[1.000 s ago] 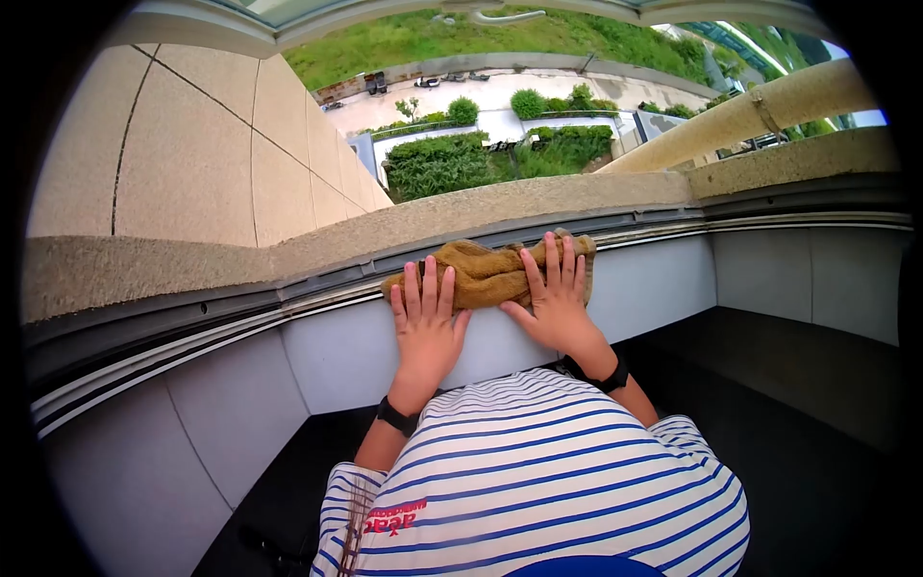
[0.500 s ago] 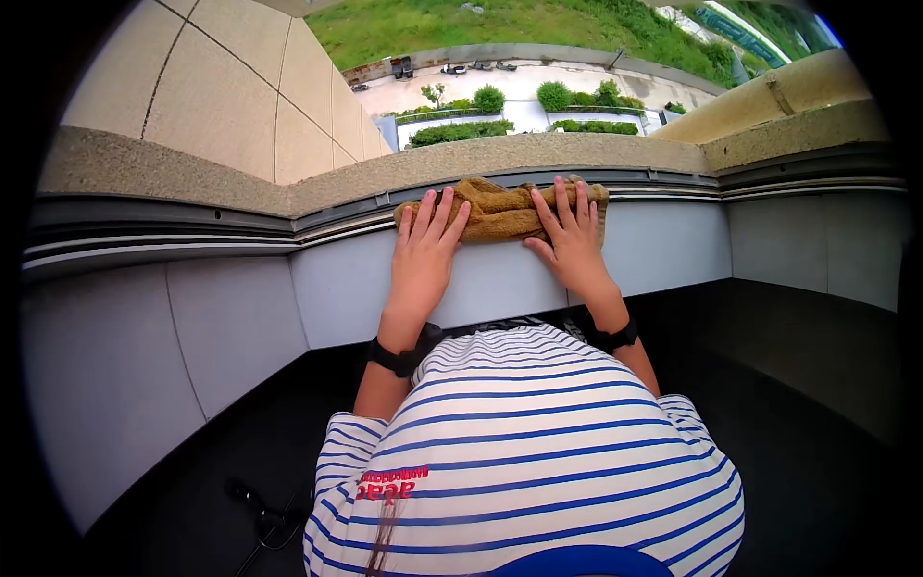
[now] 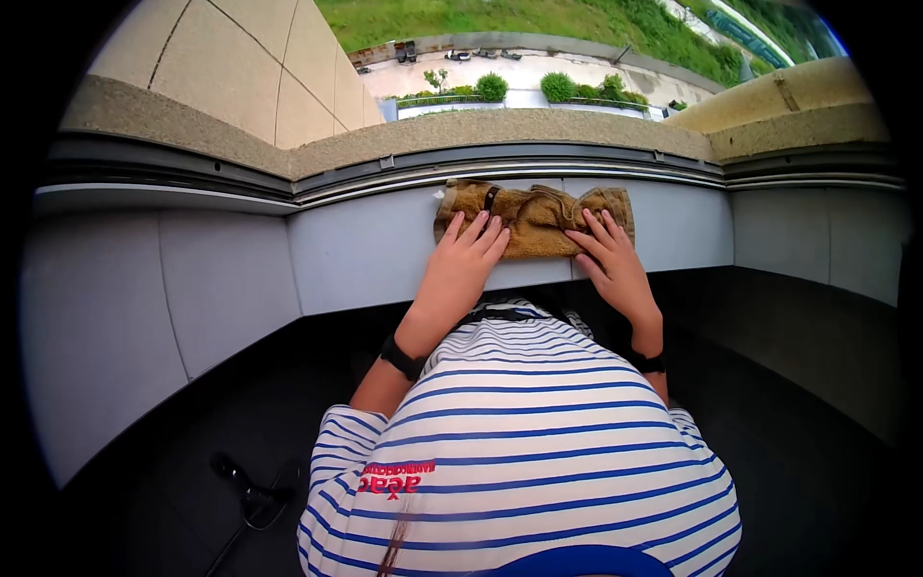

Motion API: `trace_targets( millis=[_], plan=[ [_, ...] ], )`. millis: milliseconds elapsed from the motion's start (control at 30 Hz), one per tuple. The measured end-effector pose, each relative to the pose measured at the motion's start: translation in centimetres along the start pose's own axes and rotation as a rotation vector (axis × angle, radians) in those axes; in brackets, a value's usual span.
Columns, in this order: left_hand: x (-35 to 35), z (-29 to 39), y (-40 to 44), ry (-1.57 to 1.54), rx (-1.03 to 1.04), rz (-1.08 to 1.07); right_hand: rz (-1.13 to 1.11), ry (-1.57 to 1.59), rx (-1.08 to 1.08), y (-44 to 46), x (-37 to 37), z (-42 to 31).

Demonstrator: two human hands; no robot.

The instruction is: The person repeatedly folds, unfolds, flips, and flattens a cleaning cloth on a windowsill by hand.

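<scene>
A folded brown towel [image 3: 540, 223] lies across the light grey windowsill [image 3: 370, 252], close to its front edge. My left hand [image 3: 463, 258] rests flat on the towel's left part with the fingers stretched forward. On its right part, my right hand [image 3: 618, 266] presses down with fingers extended and slightly spread. Neither hand wraps around the cloth. A small dark strip [image 3: 491, 198] shows on the towel just beyond the left fingertips. Both wrists wear black bands.
Beyond the sill runs the dark window track [image 3: 519, 154], then a rough stone ledge [image 3: 538, 125] with a drop to greenery and a paved path outside. A tiled wall [image 3: 240, 58] stands at left. Below left, a dark object with a cable [image 3: 255, 500] lies on the black floor.
Both hands and the towel have moved toward my body and a little to the right. The towel has come off the window track onto the flat sill and looks more spread out.
</scene>
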State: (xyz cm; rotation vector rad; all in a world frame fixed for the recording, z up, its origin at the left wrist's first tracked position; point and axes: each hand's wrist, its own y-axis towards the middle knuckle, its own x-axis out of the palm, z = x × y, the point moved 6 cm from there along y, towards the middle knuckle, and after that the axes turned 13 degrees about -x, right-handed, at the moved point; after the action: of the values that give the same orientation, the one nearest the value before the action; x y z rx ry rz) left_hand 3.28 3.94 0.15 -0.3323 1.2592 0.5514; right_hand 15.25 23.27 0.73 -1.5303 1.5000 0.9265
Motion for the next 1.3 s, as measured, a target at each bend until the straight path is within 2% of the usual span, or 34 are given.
trace_targets(
  millis=[200,267,333,433,467,533,600,667,733,800,867,1067,1300],
  plan=[
    [1.8,3.0,1.1,-0.173,0.192,-0.043,-0.002,0.281,0.171,-4.8,-1.2,3.0],
    [2.0,3.3,1.6,-0.152,0.200,-0.050,0.122,0.352,0.249,-5.2,-1.8,3.7],
    [1.9,3.1,1.7,-0.273,0.167,-0.053,0.172,0.348,0.243,-4.2,-1.8,3.2],
    [1.4,2.4,1.3,-0.367,0.102,-0.021,0.163,0.011,0.340,-2.5,-1.3,2.0],
    [1.2,2.1,1.2,-0.365,0.097,-0.020,0.161,0.013,0.335,-1.8,-0.7,1.3],
    [1.0,1.1,0.8,-0.361,0.010,-0.022,0.175,-0.100,0.290,-0.4,0.2,-0.3],
    [0.4,-0.4,0.1,-0.372,-0.052,-0.013,0.159,-0.051,0.247,1.4,0.9,-1.7],
    [-0.3,-2.3,-1.0,-0.382,-0.111,-0.002,0.166,-0.061,0.111,3.4,1.8,-3.7],
    [-1.2,-5.0,-2.4,-0.367,-0.262,0.030,0.162,-0.056,0.044,5.4,2.6,-5.7],
    [-2.1,-7.5,-4.0,-0.351,-0.313,0.038,0.113,-0.112,-0.130,7.7,3.8,-8.9],
    [-3.1,-10.6,-6.1,-0.301,-0.469,0.106,0.099,-0.108,-0.234,9.5,5.6,-11.7],
    [-4.6,-17.1,-11.5,-0.130,-0.738,0.282,0.024,-0.019,-0.573,13.8,9.8,-19.7],
    [-4.4,-16.2,-11.5,-0.045,-0.674,0.364,0.025,0.013,-0.643,13.9,9.8,-19.3]
  ],
)
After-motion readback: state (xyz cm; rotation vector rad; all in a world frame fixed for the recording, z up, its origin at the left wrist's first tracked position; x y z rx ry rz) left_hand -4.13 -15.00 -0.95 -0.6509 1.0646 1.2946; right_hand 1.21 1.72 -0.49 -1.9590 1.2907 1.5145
